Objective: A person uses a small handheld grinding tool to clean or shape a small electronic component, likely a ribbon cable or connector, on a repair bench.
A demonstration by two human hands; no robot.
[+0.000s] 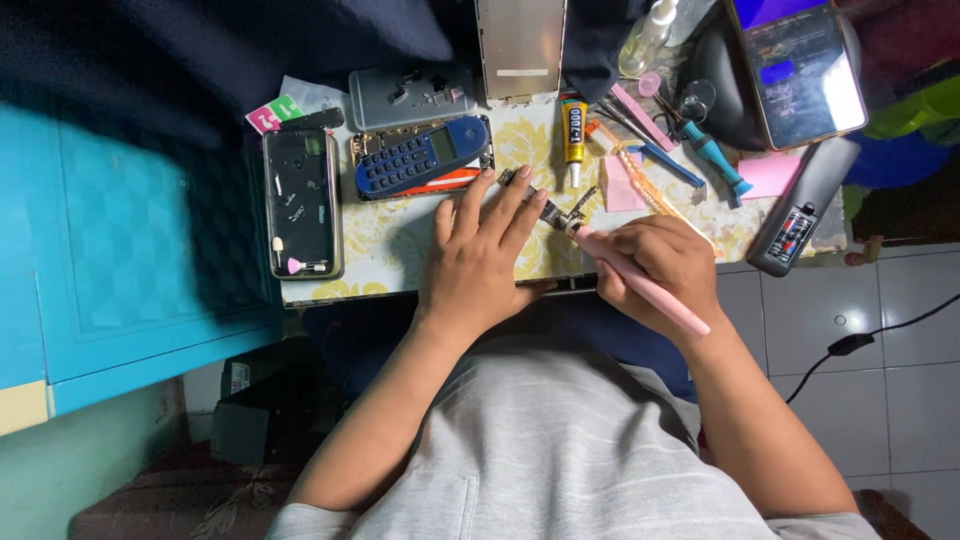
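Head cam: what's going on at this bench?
A person is working on a small dark part on a floral-topped table. The left hand lies flat, fingertips pinning the part. The right hand grips a pink tool, tip at the part. A blue phone, an opened phone shell and a glue tube lie nearby.

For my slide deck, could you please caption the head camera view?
Left hand flat on a small phone part, right hand holding a pink tool to it.

pink tool (640, 282), blue phone (420, 158), yellow floral tbl cloth (400, 250).
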